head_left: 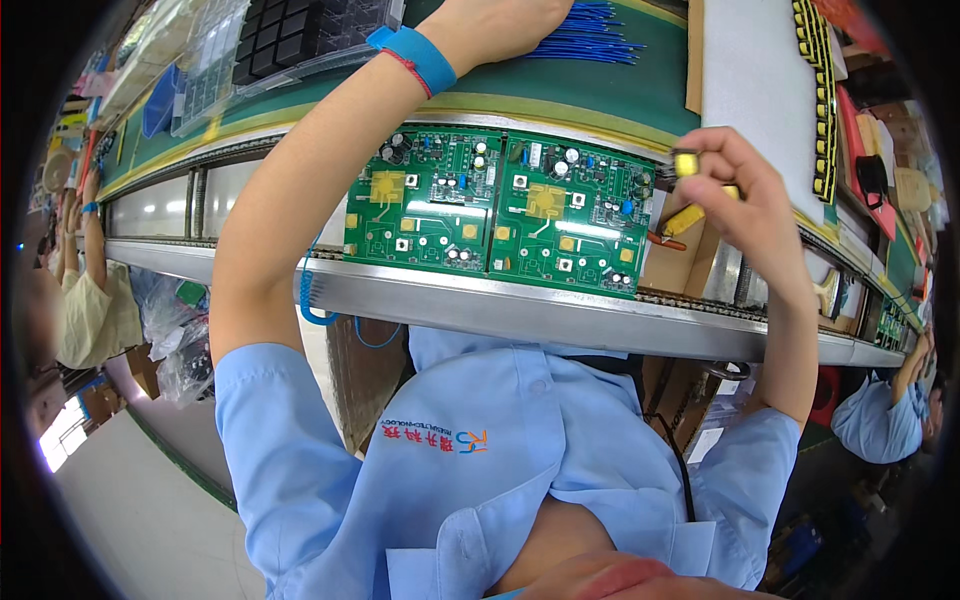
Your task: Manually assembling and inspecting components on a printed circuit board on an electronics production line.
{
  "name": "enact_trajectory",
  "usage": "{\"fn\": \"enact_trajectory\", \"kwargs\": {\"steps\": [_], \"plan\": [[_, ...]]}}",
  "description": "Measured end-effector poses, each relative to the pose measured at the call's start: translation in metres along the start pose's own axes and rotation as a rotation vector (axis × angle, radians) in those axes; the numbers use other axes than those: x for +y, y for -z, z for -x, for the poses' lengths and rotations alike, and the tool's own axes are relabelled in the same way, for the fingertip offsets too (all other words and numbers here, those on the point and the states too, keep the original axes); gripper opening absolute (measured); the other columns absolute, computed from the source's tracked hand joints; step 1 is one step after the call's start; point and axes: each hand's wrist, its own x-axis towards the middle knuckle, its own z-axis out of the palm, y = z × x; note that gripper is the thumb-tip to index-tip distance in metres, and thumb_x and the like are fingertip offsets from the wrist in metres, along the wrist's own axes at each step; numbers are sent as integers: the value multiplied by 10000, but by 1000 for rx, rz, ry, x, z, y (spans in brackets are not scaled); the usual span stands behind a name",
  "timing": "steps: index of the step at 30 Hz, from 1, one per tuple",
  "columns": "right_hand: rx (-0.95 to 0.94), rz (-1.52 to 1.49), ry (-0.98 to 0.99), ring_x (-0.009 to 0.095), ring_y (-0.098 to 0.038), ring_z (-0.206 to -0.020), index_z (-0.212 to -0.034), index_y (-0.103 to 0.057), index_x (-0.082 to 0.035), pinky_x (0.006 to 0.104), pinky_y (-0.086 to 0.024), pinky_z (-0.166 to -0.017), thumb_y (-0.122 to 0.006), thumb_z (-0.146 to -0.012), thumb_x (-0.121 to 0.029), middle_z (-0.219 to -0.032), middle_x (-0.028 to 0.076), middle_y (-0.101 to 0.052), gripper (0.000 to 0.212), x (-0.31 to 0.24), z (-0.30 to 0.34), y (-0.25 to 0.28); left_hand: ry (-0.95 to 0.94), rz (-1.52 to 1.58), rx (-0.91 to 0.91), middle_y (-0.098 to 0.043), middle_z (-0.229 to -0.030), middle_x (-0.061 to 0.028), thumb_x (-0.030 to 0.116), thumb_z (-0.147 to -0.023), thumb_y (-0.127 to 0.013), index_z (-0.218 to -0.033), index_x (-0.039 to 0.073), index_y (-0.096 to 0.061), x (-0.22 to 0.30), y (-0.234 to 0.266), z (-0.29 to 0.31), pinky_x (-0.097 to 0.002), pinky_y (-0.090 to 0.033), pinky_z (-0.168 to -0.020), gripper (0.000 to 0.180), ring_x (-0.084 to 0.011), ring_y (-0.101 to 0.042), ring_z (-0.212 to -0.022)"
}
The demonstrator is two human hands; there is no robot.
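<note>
Lettering in red [440,442] was borne by the blue shirt [480,395]. Beyond it, green circuit boards [540,228] were laid between metal rails [540,308]. Just right of them, a yellow component [686,163] was pinched by the right hand [745,195]; its body was best gripped lightly. At blue wires [600,42], whether the left hand [500,25] was closed could not be told.

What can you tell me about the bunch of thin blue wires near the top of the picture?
The bunch of thin, straight blue wires looks plastic-coated. It lies loose on the flat green work surface, its wires running roughly side by side, with uneven ends fanning toward the picture's right. The person's bare left hand is over its left part, hiding the other ends; whether the fingers touch or pinch any wire cannot be told.
</note>
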Motion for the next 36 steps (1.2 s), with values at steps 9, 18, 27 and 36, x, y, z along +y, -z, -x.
{"fn": "enact_trajectory", "kwargs": {"steps": [9,18,27,36], "plan": [[10,854,243,333,-637,-632,-956,-589,-39,421,-490,-546,-715,-816,-264,-658,136,-626,293,-6,-9,-40,1,129,-53,-667,-799,-153,97,-806,-572,-841,23,-629,-8,17,4,-406,-485,-763,98,-317,-659,-772],[-4,963,316,339,-643,-634,-883,-603,-23,420,-501,-554,-728,-793,-256,-671,149,-629,280,-5,-17,-41,106,106,25,-679,-825,-160,102,-810,-577,-821,27,-635,-17,12,1,-404,-511,-695,96,-305,-664,-764],[-114,283,93,103,-513,-691,-1047,-613,-18,254,-432,-624,-668,-873,-177,-745,13,-554,241,-25,-28,-18,-3,177,-21,-654,-813,-154,137,-834,-625,-822,25,-629,-18,10,15,-417,-475,-773,113,-313,-646,-823],[-79,-58,-13,5,-373,-646,-1098,-609,-56,163,-301,-561,-594,-931,-190,-832,-66,-518,215,6,-21,10,119,359,109,-610,-811,-149,114,-846,-606,-870,28,-631,-19,47,16,-419,-498,-700,93,-342,-618,-804]]}}
